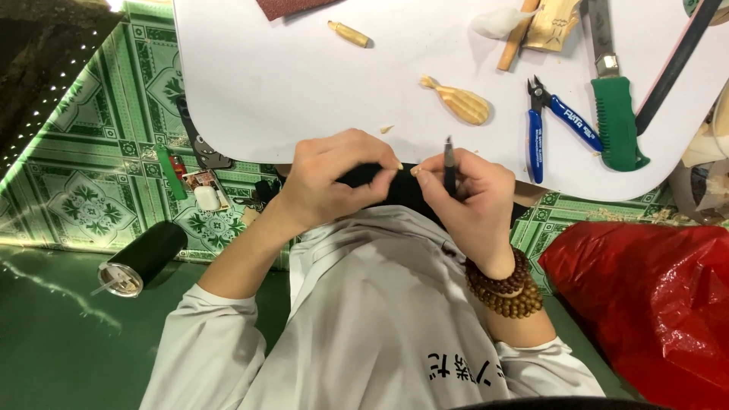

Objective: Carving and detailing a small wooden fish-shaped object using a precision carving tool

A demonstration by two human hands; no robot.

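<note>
My grey shirt fills the near view, with a bead bracelet (507, 292) doubled round my right wrist. Just beyond, my hands meet at the worktop (288, 91) edge. My left hand (334, 178) curls over a dark piece (364, 175), fingers pressed together on it; what it is I cannot tell. My right hand (471, 201) pinches a thin knife (449, 167) upright, blade tip pointing away from me, thumb tip close to my left fingers. On the white worktop past them lies a ribbed wood carving (462, 102), then blue cutters (548, 121) and a green-handled saw (616, 114) to the right. Farther off sits a small peg (349, 33). A red bag (653, 296) lies at my right, a black roll (144, 257) at my left.
</note>
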